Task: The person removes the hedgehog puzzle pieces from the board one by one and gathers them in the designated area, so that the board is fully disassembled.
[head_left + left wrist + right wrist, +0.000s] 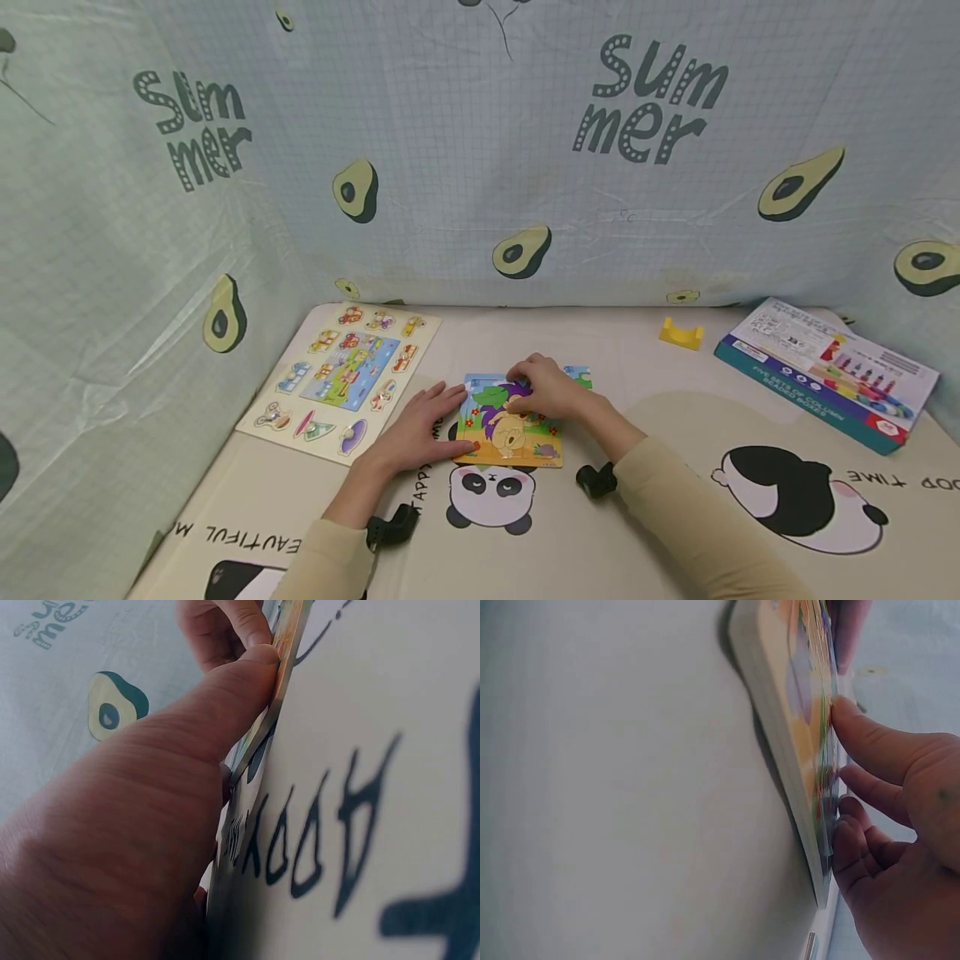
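A jigsaw puzzle board (512, 452) with a purple-spined cartoon animal lies in the middle of the table. My left hand (417, 427) rests along its left side, fingers spread and thumb on the near left corner. At the board's upper part, my right hand (553, 390) bends its thumb and fingers around a purple puzzle piece (517, 390), which they partly cover. In the right wrist view, the right fingertips touch the picture surface of the board (776, 697). Just behind the right hand, a blue and green piece (579, 374) shows beyond the board, partly hidden.
To the left lies a knobbed vehicle puzzle (339, 429) with several pieces in it. A yellow curved block (681, 334) stands at the back right. Beside it lies a flat toy box (825, 371). Fabric walls (450, 150) rise behind and at the left.
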Demonstrator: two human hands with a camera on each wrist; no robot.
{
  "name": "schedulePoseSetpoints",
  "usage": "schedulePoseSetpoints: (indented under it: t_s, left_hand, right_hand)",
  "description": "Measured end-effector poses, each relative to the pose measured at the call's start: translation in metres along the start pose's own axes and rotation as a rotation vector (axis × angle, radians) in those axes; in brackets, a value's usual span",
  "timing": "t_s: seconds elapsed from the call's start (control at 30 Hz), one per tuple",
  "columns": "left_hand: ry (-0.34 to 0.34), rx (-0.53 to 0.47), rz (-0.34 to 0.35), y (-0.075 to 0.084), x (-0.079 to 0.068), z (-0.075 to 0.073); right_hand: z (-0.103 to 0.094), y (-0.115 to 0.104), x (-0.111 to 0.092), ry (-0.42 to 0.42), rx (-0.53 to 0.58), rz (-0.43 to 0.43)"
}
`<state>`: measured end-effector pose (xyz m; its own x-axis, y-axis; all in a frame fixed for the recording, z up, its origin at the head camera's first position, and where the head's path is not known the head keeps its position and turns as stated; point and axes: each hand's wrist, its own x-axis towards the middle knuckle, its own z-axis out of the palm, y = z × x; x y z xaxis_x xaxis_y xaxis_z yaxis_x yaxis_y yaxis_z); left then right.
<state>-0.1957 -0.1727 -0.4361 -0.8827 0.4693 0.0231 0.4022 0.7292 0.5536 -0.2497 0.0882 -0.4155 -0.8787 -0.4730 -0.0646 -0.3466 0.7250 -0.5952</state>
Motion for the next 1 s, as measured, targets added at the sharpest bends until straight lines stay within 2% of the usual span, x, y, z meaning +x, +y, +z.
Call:
schedulePoseSetpoints:
  t_s: [1.0]
  left_hand:
    - [-0.006,-0.003,-0.006,0.0007,-0.0002,-0.0010]
  right_hand:
    - [0.0012,-0.0030,0.0008,-0.011,0.064,0.012]
